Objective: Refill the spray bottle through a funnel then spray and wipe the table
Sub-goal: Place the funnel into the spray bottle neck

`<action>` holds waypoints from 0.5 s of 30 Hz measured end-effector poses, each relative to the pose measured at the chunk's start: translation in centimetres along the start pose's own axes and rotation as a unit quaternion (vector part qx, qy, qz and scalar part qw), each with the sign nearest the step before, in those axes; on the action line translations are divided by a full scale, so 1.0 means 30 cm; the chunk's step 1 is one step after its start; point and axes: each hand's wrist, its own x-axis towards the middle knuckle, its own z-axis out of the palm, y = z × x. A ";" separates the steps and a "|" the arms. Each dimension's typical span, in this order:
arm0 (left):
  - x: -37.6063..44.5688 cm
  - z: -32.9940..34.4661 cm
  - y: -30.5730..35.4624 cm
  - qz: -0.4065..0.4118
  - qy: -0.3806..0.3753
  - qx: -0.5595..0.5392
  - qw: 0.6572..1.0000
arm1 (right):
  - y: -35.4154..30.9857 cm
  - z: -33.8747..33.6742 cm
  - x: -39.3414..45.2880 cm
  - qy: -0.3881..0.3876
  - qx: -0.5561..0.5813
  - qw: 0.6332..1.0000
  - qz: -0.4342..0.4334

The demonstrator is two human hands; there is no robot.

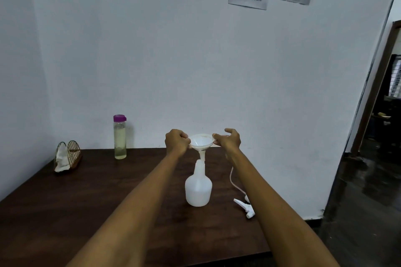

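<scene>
A white spray bottle (198,188) stands uncapped in the middle of the dark wooden table (86,201). A white funnel (201,142) sits with its stem in the bottle's neck. My left hand (176,141) grips the funnel's rim on the left, and my right hand (227,140) pinches the rim on the right. The white trigger head (244,205) with its dip tube lies on the table to the right of the bottle, partly hidden by my right forearm. A clear refill bottle (120,136) with a purple cap stands at the back left.
A wire holder with a white tissue (67,156) sits at the table's far left. The white wall runs right behind the table. The table's right edge drops to a dark floor, with a doorway (382,104) beyond.
</scene>
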 end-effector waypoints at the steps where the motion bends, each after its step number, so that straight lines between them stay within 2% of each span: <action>1: 0.004 -0.001 0.003 0.002 0.000 0.003 1.000 | 0.004 0.000 -0.001 0.000 -0.002 1.000 0.003; 9: -0.003 0.015 -0.030 -0.003 -0.050 0.072 0.996 | 0.093 -0.005 -0.005 0.002 -0.051 0.998 0.033; 15: -0.017 0.023 -0.050 -0.015 -0.069 0.098 0.993 | 0.106 -0.029 -0.006 -0.038 -0.050 0.997 0.051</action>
